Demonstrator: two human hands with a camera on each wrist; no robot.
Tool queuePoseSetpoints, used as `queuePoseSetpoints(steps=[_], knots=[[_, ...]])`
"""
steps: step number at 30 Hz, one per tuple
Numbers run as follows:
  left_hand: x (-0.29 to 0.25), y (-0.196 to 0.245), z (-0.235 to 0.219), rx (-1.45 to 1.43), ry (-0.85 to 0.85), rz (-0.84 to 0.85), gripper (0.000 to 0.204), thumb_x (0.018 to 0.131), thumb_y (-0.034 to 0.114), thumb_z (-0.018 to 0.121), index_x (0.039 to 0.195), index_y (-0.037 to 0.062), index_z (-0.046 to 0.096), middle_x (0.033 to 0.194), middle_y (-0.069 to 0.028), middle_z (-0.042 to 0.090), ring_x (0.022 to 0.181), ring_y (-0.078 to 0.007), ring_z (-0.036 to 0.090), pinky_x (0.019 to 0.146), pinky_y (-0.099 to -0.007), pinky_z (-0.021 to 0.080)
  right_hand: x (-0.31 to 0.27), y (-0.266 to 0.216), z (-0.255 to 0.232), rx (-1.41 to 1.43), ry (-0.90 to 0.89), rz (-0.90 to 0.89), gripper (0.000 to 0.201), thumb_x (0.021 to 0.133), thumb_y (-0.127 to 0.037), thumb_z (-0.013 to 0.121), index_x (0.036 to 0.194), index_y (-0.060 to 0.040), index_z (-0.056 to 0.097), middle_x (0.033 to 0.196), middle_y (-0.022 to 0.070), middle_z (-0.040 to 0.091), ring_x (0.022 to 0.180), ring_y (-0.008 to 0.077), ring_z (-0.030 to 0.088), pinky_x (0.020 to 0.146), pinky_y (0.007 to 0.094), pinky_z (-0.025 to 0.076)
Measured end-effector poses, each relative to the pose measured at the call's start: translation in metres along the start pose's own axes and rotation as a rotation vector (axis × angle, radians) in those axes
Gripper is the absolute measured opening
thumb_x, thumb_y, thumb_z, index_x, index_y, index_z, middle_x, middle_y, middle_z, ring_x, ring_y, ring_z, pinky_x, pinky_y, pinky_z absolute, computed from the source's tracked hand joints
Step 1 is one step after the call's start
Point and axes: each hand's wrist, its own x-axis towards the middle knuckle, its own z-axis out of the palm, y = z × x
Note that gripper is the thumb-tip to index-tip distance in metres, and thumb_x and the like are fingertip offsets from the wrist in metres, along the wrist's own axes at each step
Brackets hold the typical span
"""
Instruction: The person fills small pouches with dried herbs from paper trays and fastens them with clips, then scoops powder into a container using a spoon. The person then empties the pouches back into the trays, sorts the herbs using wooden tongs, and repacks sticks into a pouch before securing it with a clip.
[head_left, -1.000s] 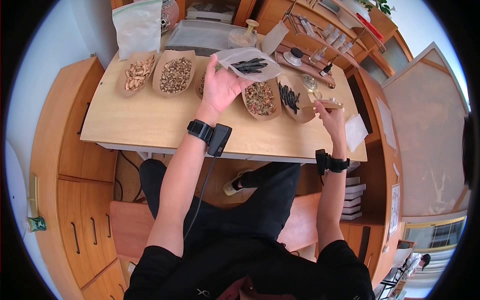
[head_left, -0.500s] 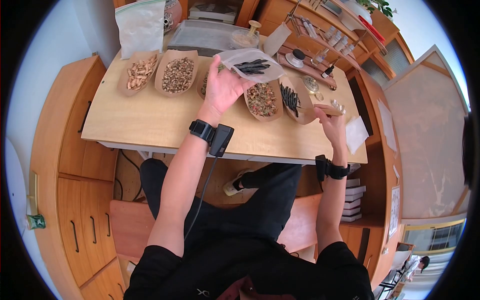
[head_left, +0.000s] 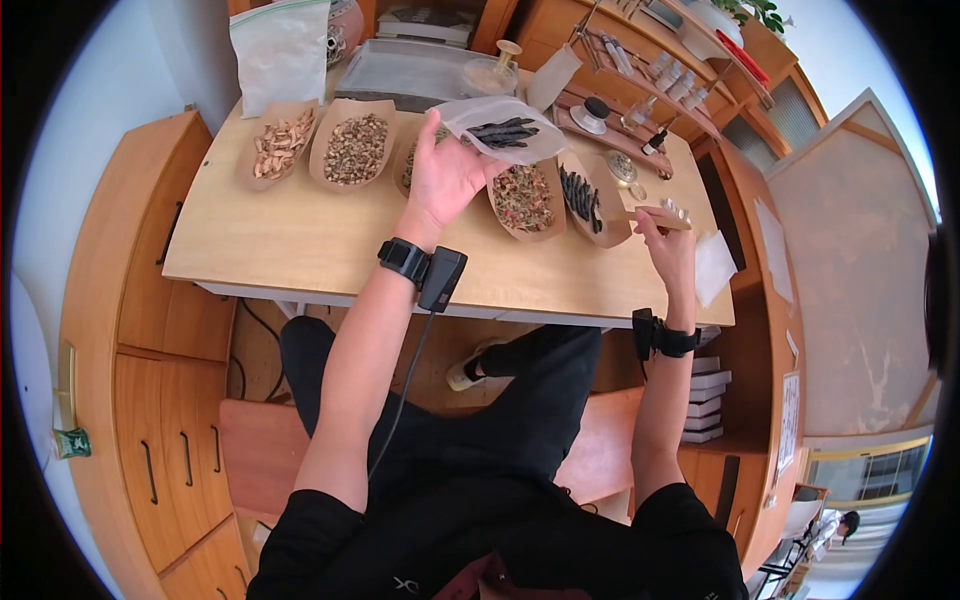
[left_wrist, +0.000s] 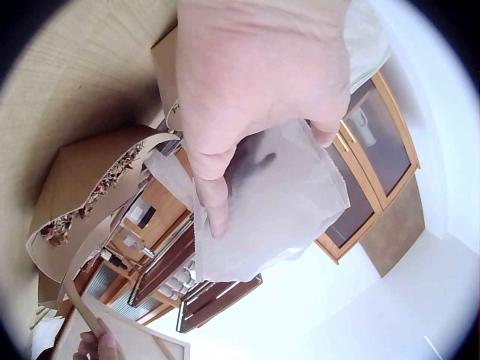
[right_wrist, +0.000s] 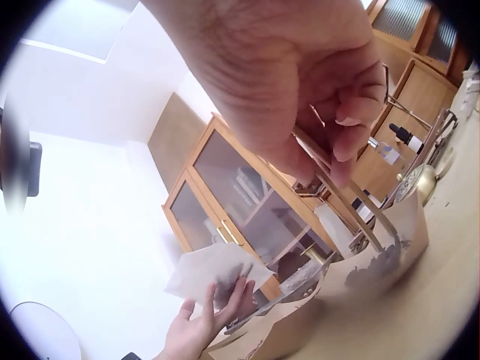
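My left hand (head_left: 445,182) holds a translucent white bag (head_left: 545,142) above the trays; dark strips show inside it. In the left wrist view, fingers spread along the bag (left_wrist: 277,206). Wooden tongs (head_left: 660,219) are gripped by my right hand (head_left: 670,255) at the right of the table. In the right wrist view, the two arms of the tongs (right_wrist: 351,214) reach down to dark pieces (right_wrist: 373,268) in a brown paper tray (right_wrist: 414,225). That tray (head_left: 612,228) is the rightmost in the head view, its dark strips (head_left: 578,196) lying mostly left.
Brown trays of chopped dried material (head_left: 355,150) line the table's back, one partly behind my left hand. Behind them stand a large white bag (head_left: 280,60), a grey tray (head_left: 400,72) and a wooden rack with bottles. A white sheet (head_left: 714,268) lies near the right edge.
My right hand has shifted slightly, and its fingers have drawn closer together on the tongs since half a second ago. My left hand and the bag have barely moved.
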Motion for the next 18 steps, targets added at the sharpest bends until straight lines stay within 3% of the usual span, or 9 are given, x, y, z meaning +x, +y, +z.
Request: queuePoseSetpoints(steps=[4,10,13,15,18], knots=[[0.001,0.0,0.001,-0.014,-0.006,-0.01,0.079,0.095,0.056,0.048,0.145,-0.0019,0.03,0.145,-0.0216,0.041,0.132,-0.0353,0.044,0.106,-0.0501,0.045,0.001,-0.005,-0.003,-0.014,0.006,0.065,0.023,0.089,-0.015,0.067,0.096,0.0061,0.071,0.077,0.0093,0.07,0.069,0.0122,0.064,0.064,0.0263,0.05],[0.001,0.002,-0.005,-0.082,-0.088,-0.039,0.077,0.097,0.05,0.049,0.148,-0.0015,0.024,0.15,-0.0231,0.033,0.137,-0.037,0.037,0.112,-0.0503,0.038,0.002,0.007,0.01,-0.087,-0.009,-0.048,0.024,0.088,-0.018,0.069,0.097,0.0039,0.071,0.075,0.0104,0.07,0.069,0.0138,0.066,0.063,0.0273,0.05],[0.001,0.0,0.0,-0.043,-0.046,-0.004,0.077,0.096,0.05,0.049,0.148,-0.0013,0.024,0.15,-0.0233,0.033,0.137,-0.0375,0.038,0.112,-0.0506,0.039,0.011,0.002,0.018,-0.11,0.084,-0.071,0.025,0.087,-0.021,0.07,0.098,0.0014,0.072,0.075,0.0119,0.071,0.068,0.0149,0.067,0.063,0.0281,0.05],[0.001,-0.001,0.001,-0.036,-0.044,-0.009,0.077,0.096,0.05,0.049,0.148,-0.0015,0.024,0.15,-0.0234,0.034,0.137,-0.038,0.038,0.111,-0.0508,0.04,0.016,-0.006,0.029,-0.077,0.145,-0.165,0.026,0.086,-0.023,0.072,0.097,-0.0001,0.073,0.074,0.0129,0.071,0.067,0.0164,0.068,0.062,0.029,0.051],[0.001,-0.001,0.0,-0.036,-0.041,-0.019,0.078,0.096,0.052,0.049,0.147,-0.0014,0.026,0.148,-0.0228,0.036,0.136,-0.0383,0.039,0.109,-0.0522,0.042,0.018,-0.035,0.039,-0.135,0.084,-0.093,0.027,0.085,-0.025,0.072,0.097,-0.0002,0.074,0.075,0.0143,0.071,0.066,0.0185,0.069,0.061,0.0298,0.051]])
